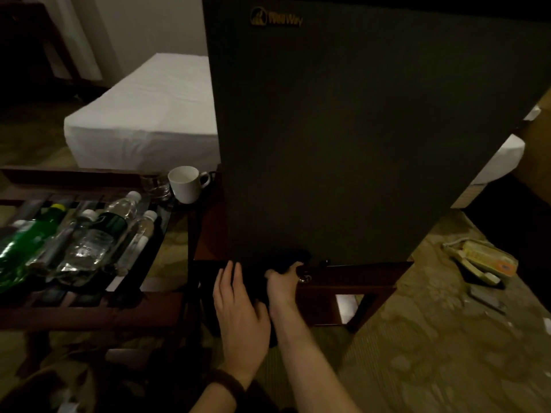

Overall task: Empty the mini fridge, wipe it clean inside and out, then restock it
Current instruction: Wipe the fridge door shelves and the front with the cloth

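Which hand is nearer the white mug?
Left. The left hand lies flat below and just right of the white mug. The right hand, gripping a dark cloth at the fridge bottom edge, is farther right.

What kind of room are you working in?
Probably a hotel room: a white-sheeted bed, patterned carpet, and a wooden rack holding bottles beside the mini fridge.

Left hand (pixel 238 308) flat, right hand (pixel 283 281) fisted
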`<state>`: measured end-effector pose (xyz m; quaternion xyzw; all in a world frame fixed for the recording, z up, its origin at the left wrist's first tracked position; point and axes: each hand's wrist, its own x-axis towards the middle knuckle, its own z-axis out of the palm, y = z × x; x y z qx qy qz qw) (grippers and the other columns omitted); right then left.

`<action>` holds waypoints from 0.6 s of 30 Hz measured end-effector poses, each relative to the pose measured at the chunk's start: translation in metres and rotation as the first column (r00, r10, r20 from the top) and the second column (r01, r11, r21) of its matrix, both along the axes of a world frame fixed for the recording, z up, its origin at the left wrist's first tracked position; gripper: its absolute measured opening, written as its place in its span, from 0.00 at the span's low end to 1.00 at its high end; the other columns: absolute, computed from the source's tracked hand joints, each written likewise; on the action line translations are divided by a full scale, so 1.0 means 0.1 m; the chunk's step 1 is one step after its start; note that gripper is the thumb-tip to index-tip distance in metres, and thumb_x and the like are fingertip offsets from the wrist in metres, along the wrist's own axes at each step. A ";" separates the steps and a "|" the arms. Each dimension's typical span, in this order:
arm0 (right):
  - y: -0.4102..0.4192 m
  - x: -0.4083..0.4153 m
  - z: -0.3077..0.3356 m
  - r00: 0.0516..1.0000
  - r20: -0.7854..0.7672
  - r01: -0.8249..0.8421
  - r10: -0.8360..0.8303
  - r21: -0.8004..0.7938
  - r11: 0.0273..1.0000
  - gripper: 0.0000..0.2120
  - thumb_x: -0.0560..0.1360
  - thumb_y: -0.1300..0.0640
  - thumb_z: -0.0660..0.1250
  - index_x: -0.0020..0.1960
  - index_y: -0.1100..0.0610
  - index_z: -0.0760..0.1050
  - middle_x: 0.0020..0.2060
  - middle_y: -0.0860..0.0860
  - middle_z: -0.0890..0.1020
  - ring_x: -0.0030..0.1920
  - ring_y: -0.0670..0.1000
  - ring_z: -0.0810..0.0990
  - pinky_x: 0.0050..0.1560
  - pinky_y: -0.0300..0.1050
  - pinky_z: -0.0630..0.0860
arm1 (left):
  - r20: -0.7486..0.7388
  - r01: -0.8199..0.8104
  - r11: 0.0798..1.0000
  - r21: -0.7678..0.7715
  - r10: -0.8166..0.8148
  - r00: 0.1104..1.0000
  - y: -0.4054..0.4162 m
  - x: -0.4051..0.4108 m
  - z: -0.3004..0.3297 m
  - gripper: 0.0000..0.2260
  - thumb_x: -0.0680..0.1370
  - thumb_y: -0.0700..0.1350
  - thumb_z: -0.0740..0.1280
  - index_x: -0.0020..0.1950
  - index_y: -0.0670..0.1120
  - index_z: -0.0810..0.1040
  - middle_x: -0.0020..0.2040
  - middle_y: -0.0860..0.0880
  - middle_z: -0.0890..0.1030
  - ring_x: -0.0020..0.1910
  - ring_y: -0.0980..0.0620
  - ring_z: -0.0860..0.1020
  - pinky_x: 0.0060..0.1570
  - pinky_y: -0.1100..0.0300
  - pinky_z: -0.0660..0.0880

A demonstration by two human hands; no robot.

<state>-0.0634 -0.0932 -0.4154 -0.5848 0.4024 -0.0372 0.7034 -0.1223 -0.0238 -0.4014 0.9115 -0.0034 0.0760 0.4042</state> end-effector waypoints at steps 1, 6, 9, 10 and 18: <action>0.12 0.00 0.00 0.998 0.003 -0.068 0.068 0.013 0.998 0.39 0.74 0.67 0.62 0.76 0.52 0.44 0.70 0.59 0.62 0.67 0.59 0.66 0.68 0.52 0.65 | 0.003 -0.009 1.000 -0.025 0.009 1.000 0.06 0.00 0.01 0.29 0.75 0.35 0.62 0.74 0.44 0.56 0.75 0.49 0.56 0.74 0.53 0.48 0.75 0.51 0.49; 0.40 -0.14 0.03 0.908 0.094 -0.411 0.409 0.000 0.912 0.28 0.75 0.70 0.59 0.72 0.58 0.61 0.63 0.58 0.73 0.61 0.54 0.74 0.63 0.47 0.72 | 0.004 0.012 0.993 -0.120 -0.012 1.000 0.42 0.01 0.12 0.26 0.76 0.34 0.61 0.73 0.47 0.62 0.72 0.52 0.64 0.73 0.56 0.56 0.73 0.53 0.56; 0.40 -0.24 0.25 0.869 0.144 -0.460 0.474 -0.122 0.880 0.26 0.75 0.68 0.60 0.71 0.55 0.64 0.61 0.55 0.75 0.59 0.50 0.76 0.59 0.42 0.74 | 0.028 0.022 0.992 -0.121 -0.019 0.999 0.47 -0.01 0.22 0.25 0.76 0.33 0.60 0.71 0.49 0.64 0.70 0.54 0.66 0.71 0.57 0.59 0.72 0.57 0.56; 0.38 -0.29 0.34 0.855 0.165 -0.474 0.492 -0.138 0.870 0.26 0.75 0.67 0.60 0.71 0.53 0.64 0.62 0.54 0.75 0.59 0.49 0.76 0.59 0.41 0.74 | 0.040 0.022 0.991 -0.133 -0.017 0.999 0.47 -0.02 0.26 0.24 0.76 0.33 0.60 0.71 0.49 0.65 0.69 0.54 0.67 0.71 0.58 0.60 0.72 0.58 0.56; -0.04 -0.68 1.04 0.788 0.347 -0.468 0.510 -0.201 0.860 0.28 0.74 0.70 0.63 0.70 0.50 0.66 0.58 0.48 0.79 0.55 0.45 0.79 0.54 0.42 0.77 | 0.282 0.088 0.963 -0.257 -0.012 0.959 0.41 0.09 0.78 0.21 0.73 0.32 0.63 0.59 0.56 0.70 0.59 0.62 0.69 0.63 0.60 0.66 0.64 0.66 0.60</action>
